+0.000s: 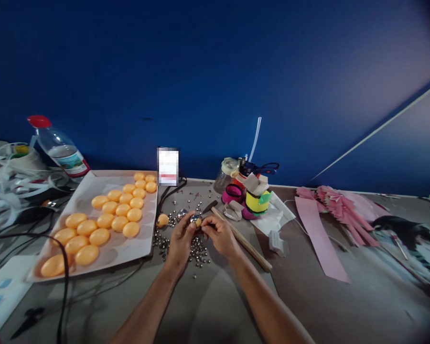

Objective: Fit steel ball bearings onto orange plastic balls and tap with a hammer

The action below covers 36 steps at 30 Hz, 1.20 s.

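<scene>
Between the fingertips of my left hand (181, 239) is a small orange ball (197, 221), its visible side partly covered with shiny silver pieces. My right hand (218, 234) is closed in a pinch right beside that ball; what its fingertips hold, if anything, is too small to make out. Loose silver beads (199, 255) lie scattered on the table under and around both hands. Just behind my left hand sits a silver-covered ball (182, 213). A bare orange ball (162, 220) rests left of it, near the tray.
A white tray (123, 248) with several orange balls stands left. A hammer (251, 251) lies right of my hands. Behind it are a lidded jar (227, 174) and tape rolls (257, 202). Pink ribbon (320, 239) lies right; a red-capped bottle (64, 150) leans back left; a black cable (66, 272) hangs front left.
</scene>
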Motion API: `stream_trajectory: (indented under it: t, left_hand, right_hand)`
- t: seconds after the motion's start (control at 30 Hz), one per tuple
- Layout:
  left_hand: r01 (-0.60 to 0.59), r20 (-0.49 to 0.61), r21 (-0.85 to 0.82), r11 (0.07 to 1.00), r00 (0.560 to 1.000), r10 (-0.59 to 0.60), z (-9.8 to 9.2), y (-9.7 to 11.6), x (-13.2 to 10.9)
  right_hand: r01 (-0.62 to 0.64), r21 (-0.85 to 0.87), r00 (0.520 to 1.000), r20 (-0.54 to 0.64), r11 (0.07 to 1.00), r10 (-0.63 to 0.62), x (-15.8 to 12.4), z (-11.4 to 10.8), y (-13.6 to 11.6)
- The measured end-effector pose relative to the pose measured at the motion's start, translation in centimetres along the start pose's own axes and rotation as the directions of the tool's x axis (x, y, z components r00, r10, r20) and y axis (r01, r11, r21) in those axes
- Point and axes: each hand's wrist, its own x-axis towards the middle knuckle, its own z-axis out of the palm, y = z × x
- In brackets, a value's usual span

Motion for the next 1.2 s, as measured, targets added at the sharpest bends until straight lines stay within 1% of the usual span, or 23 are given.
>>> stream_trajectory:
  t: [0.13, 0.3, 0.47, 0.6, 0.8, 0.87, 1.0, 1.03, 1.07, 1.13, 1.2]
  left_hand:
    - [-0.017, -0.025, 0.059, 0.998, 1.0, 0.018, 0.1, 0.3, -0.1]
    - [-0.029, -0.038, 0.071, 0.997, 0.999, 0.032, 0.4, 0.7, -0.3]
    - [-0.037, -0.055, 0.083, 0.996, 0.998, 0.042, 0.5, 0.7, -0.4]
    - [-0.05, -0.069, 0.133, 0.99, 0.996, 0.06, 0.4, 0.6, -0.5]
    - [-0.143, -0.101, 0.252, 0.957, 0.98, 0.173, 0.2, 0.5, -0.6]
    - [-0.128, -0.091, 0.203, 0.971, 0.985, 0.149, 0.3, 0.3, -0.6]
    - [-0.017, -0.039, -0.057, 0.998, 0.999, 0.015, 0.6, 0.2, -0.7]
    - [0.01, -0.029, -0.108, 0.994, 0.999, -0.013, 0.7, 0.3, -0.7]
    - [0.033, -0.022, -0.144, 0.989, 0.999, -0.036, 0.8, 0.3, -0.7]
    - [0.057, -0.017, -0.195, 0.979, 0.998, -0.061, 0.9, 0.4, -0.7]
    - [0.068, -0.017, -0.247, 0.967, 0.997, -0.074, 0.8, 0.4, -0.6]
  right_hand:
    - [-0.004, 0.029, 1.0, -0.015, 1.0, 0.004, 0.0, 0.1, 0.4]
    - [-0.004, 0.055, 1.0, -0.031, 0.998, 0.006, -0.2, 0.3, 0.9]
    - [-0.011, 0.048, 0.999, -0.04, 0.999, 0.013, -0.3, 0.6, 0.8]
    - [-0.045, 0.077, 0.994, -0.096, 0.996, 0.053, -0.3, 0.9, 0.6]
    - [-0.06, 0.029, 0.991, -0.122, 0.998, 0.063, -0.3, 1.1, 0.5]
    - [-0.08, 0.054, 0.991, -0.101, 0.995, 0.085, -0.1, 0.9, 0.6]
    - [-0.105, 0.201, 0.993, -0.028, 0.974, 0.112, 0.5, -0.4, 1.0]
    - [-0.098, 0.176, 0.994, -0.034, 0.98, 0.106, 0.7, -0.8, 1.1]
    - [-0.083, 0.108, 0.995, -0.046, 0.991, 0.088, 0.9, -1.2, 1.3]
    - [-0.019, -0.11, 0.999, -0.049, 0.994, 0.014, 1.1, -1.9, 1.5]
    - [0.076, -0.315, 0.997, 0.007, 0.946, -0.078, 1.1, -2.2, 1.7]
